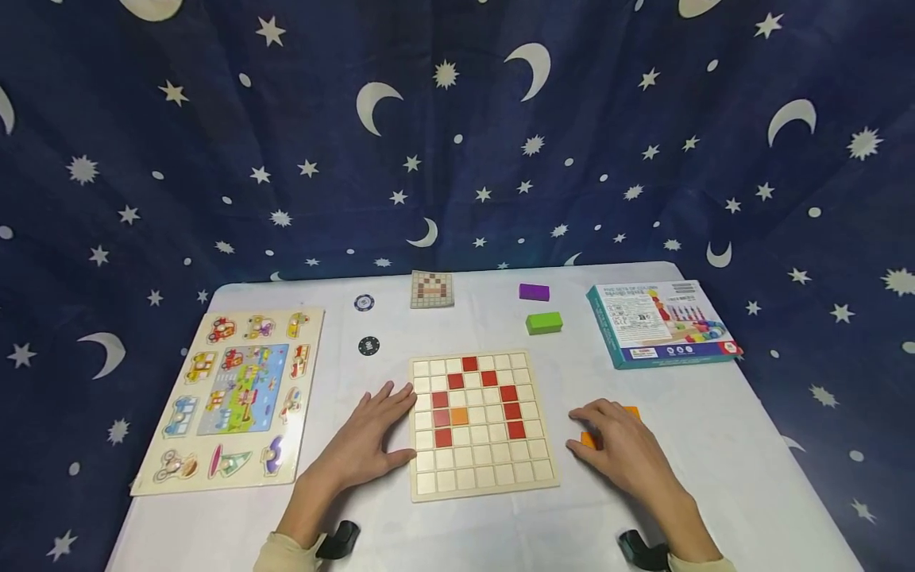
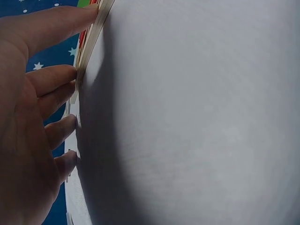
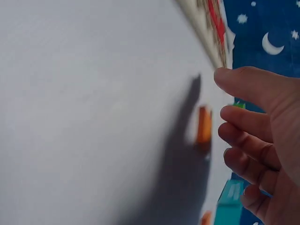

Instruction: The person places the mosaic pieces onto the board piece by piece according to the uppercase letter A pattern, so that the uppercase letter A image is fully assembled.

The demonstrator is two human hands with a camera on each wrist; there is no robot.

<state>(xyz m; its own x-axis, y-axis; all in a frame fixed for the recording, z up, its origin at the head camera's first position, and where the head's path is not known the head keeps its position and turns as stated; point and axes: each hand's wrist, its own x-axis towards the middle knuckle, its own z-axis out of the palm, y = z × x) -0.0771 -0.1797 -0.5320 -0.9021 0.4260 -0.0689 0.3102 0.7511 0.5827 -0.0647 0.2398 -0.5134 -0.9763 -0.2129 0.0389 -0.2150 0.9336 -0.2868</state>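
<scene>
A square wooden grid board [image 1: 486,493] lies flat on the white table, filled with cream squares, several red squares [image 1: 508,394] and one orange square [image 1: 459,416]. My left hand [image 1: 363,441] rests at its left edge, fingers spread, with fingertips and thumb right at the rim. To the right of the board, my right hand [image 1: 620,445] is over small orange pieces [image 1: 588,439], its fingers loosely bent and partly hiding them. In the right wrist view, an orange piece [image 3: 204,125] stands on the cloth beyond the fingertips, and a gap shows between thumb and fingers.
A wooden vehicle puzzle [image 1: 303,397] lies at the left. Behind the board are a blue-and-white chip [image 1: 364,303], a black chip [image 1: 368,345], a small pattern card [image 1: 432,290], a purple block [image 1: 534,292] and a green block [image 1: 544,322]. A game box [image 1: 665,326] sits back right.
</scene>
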